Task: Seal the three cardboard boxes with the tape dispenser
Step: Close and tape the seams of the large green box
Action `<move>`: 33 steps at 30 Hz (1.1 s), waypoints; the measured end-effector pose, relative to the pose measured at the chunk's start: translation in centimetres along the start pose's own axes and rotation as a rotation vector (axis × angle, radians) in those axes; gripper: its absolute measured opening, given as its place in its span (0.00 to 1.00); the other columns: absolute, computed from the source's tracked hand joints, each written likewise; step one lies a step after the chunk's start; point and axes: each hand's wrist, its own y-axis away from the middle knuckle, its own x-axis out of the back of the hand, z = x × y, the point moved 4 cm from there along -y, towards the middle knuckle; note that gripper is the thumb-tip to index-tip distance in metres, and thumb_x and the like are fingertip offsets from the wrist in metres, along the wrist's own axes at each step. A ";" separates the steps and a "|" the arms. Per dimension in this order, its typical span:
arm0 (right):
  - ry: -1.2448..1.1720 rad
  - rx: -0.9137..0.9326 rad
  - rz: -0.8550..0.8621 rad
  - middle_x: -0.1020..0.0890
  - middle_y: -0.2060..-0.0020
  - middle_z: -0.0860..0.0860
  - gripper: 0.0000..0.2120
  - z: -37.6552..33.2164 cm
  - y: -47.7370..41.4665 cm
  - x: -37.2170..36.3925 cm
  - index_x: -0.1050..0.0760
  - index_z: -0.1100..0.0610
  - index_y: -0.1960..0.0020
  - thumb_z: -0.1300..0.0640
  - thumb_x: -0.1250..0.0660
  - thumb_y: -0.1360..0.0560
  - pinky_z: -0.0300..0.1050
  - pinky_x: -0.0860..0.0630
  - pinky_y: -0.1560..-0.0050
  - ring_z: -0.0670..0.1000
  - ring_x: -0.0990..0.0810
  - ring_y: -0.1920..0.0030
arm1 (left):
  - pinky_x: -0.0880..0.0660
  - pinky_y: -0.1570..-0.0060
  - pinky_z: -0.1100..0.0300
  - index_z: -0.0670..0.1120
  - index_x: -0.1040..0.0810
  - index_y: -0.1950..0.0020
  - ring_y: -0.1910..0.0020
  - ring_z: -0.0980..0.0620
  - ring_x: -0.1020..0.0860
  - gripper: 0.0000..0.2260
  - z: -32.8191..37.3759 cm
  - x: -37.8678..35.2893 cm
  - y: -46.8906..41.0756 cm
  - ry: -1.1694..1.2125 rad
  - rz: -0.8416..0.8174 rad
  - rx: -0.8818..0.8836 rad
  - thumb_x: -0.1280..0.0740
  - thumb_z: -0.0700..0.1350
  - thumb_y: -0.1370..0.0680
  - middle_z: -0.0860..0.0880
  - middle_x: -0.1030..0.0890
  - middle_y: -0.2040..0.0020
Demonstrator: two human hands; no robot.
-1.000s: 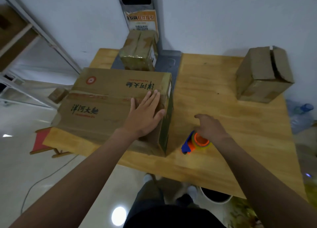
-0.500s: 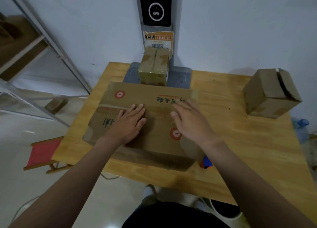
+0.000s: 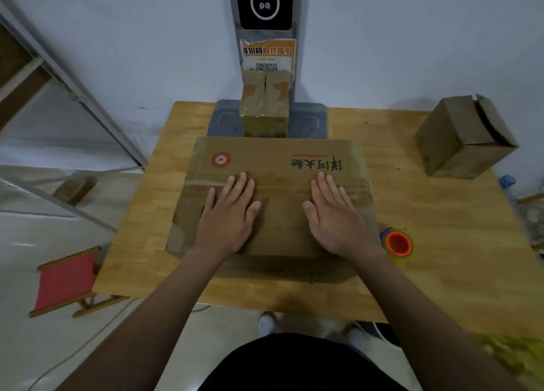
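A large flat cardboard box (image 3: 279, 161) with black printed characters and a red round mark lies in the middle of the wooden table (image 3: 441, 243). Both palms press flat on its top: my left hand (image 3: 228, 217) left of centre, my right hand (image 3: 335, 214) right of centre, fingers straight along the flap seam. The tape dispenser (image 3: 397, 245), orange core with a blue handle and a clear tape roll, lies on the table just right of the box, untouched. A small taped box (image 3: 265, 108) stands behind. A third box (image 3: 462, 137) with a gaping top flap sits far right.
A grey scale-like base (image 3: 309, 120) with an upright post and dark screen (image 3: 265, 5) stands at the table's back edge against the wall. A red folding stool (image 3: 66, 281) and metal shelving (image 3: 59, 76) are on the left floor. A water bottle (image 3: 507, 181) sits beyond the right edge.
My right hand left the tape dispenser on the table and came onto the big box. The box was turned and squared to me, and both hands spread apart flat on its top.
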 end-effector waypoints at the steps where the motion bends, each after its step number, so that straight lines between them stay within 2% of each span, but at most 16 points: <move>1: 0.014 -0.045 0.021 0.58 0.18 0.53 0.30 0.2 0.1 -0.1 0.55 0.59 0.18 0.45 0.60 0.15 0.47 0.63 0.21 0.49 0.62 0.19 | 0.58 0.20 0.47 0.52 0.50 0.16 0.18 0.55 0.58 0.28 -0.7 0.0 0.1 -0.017 0.018 0.033 0.59 0.60 0.15 0.55 0.54 0.16; 5: 0.092 -0.222 0.171 0.52 0.19 0.61 0.38 1.8 0.4 -0.2 0.51 0.65 0.19 0.40 0.65 0.20 0.53 0.57 0.21 0.58 0.55 0.19 | 0.54 0.20 0.45 0.43 0.50 0.16 0.17 0.48 0.54 0.36 -3.0 0.3 0.2 -0.128 0.072 0.159 0.62 0.64 0.18 0.45 0.52 0.16; 8: 0.042 -0.336 0.185 0.51 0.19 0.62 0.35 3.3 -0.1 0.3 0.52 0.66 0.19 0.42 0.58 0.16 0.55 0.53 0.21 0.59 0.53 0.19 | 0.52 0.20 0.43 0.40 0.51 0.17 0.18 0.41 0.53 0.41 -3.5 0.5 0.0 -0.155 0.066 0.266 0.63 0.67 0.21 0.38 0.52 0.17; 11: -0.003 -0.355 0.213 0.50 0.20 0.65 0.34 4.0 -0.8 0.7 0.51 0.68 0.20 0.45 0.52 0.15 0.55 0.49 0.21 0.62 0.50 0.20 | 0.50 0.22 0.41 0.41 0.50 0.17 0.18 0.36 0.52 0.43 -3.4 0.8 -0.4 -0.161 0.075 0.361 0.59 0.71 0.22 0.32 0.52 0.18; 14: -0.056 -0.349 0.235 0.44 0.22 0.67 0.33 4.4 -1.4 1.1 0.48 0.70 0.21 0.48 0.47 0.16 0.54 0.42 0.23 0.64 0.42 0.23 | 0.51 0.22 0.39 0.43 0.51 0.17 0.19 0.32 0.53 0.46 -3.3 0.8 -1.0 -0.136 0.045 0.413 0.57 0.74 0.23 0.30 0.53 0.19; 16: -0.118 -0.351 0.246 0.37 0.25 0.65 0.30 5.1 -1.8 1.4 0.44 0.68 0.23 0.49 0.45 0.16 0.55 0.35 0.28 0.64 0.34 0.27 | 0.49 0.23 0.38 0.44 0.50 0.17 0.21 0.29 0.49 0.48 -3.4 0.9 -1.5 -0.143 0.049 0.439 0.57 0.77 0.25 0.30 0.52 0.20; 18: -0.254 -0.389 0.241 0.28 0.31 0.62 0.26 6.2 -2.0 1.8 0.38 0.64 0.26 0.48 0.43 0.17 0.57 0.28 0.36 0.63 0.27 0.33 | 0.44 0.24 0.37 0.46 0.48 0.17 0.24 0.28 0.42 0.51 -3.8 1.3 -1.6 -0.172 0.062 0.464 0.58 0.80 0.29 0.30 0.48 0.20; 21: -0.468 -0.445 0.224 0.20 0.40 0.60 0.19 7.8 -1.7 1.9 0.30 0.59 0.34 0.47 0.41 0.17 0.55 0.26 0.43 0.63 0.23 0.39 | 0.40 0.26 0.38 0.45 0.49 0.17 0.26 0.27 0.38 0.56 -4.4 1.9 -1.9 -0.119 0.020 0.497 0.54 0.83 0.33 0.32 0.47 0.20; 24: -0.554 -0.465 0.165 0.20 0.41 0.57 0.20 8.4 -1.8 2.2 0.27 0.58 0.34 0.44 0.40 0.18 0.50 0.27 0.46 0.59 0.22 0.40 | 0.34 0.30 0.39 0.44 0.52 0.18 0.29 0.28 0.34 0.61 -5.3 2.6 -2.8 -0.029 0.007 0.547 0.46 0.84 0.37 0.31 0.38 0.25; 28: -0.633 -0.509 0.023 0.18 0.44 0.55 0.29 9.4 -1.9 1.6 0.24 0.56 0.36 0.34 0.43 0.21 0.57 0.23 0.40 0.57 0.20 0.44 | 0.30 0.34 0.40 0.54 0.60 0.17 0.30 0.31 0.32 0.61 -6.9 2.9 -3.8 0.161 -0.060 0.565 0.39 0.84 0.39 0.32 0.34 0.27; 30: -0.599 -0.510 -0.007 0.19 0.39 0.57 0.32 9.2 -1.7 1.4 0.29 0.56 0.30 0.33 0.46 0.21 0.58 0.25 0.37 0.60 0.21 0.40 | 0.32 0.32 0.39 0.55 0.61 0.17 0.29 0.31 0.33 0.59 -6.7 3.0 -3.8 0.139 -0.076 0.569 0.40 0.83 0.37 0.31 0.35 0.27; 32: -0.533 -0.488 0.008 0.24 0.32 0.60 0.32 8.8 -1.7 1.4 0.46 0.53 0.20 0.36 0.49 0.18 0.59 0.28 0.34 0.64 0.25 0.34 | 0.41 0.27 0.35 0.54 0.61 0.17 0.25 0.28 0.39 0.52 -5.5 2.7 -3.6 0.008 -0.091 0.582 0.47 0.81 0.31 0.28 0.42 0.24; 33: -0.504 -0.461 0.021 0.26 0.30 0.61 0.32 8.5 -1.7 1.4 0.55 0.49 0.18 0.38 0.51 0.16 0.59 0.30 0.34 0.65 0.26 0.33 | 0.47 0.25 0.33 0.54 0.60 0.17 0.23 0.27 0.44 0.47 -4.5 2.4 -3.4 -0.047 -0.100 0.586 0.51 0.79 0.27 0.27 0.48 0.22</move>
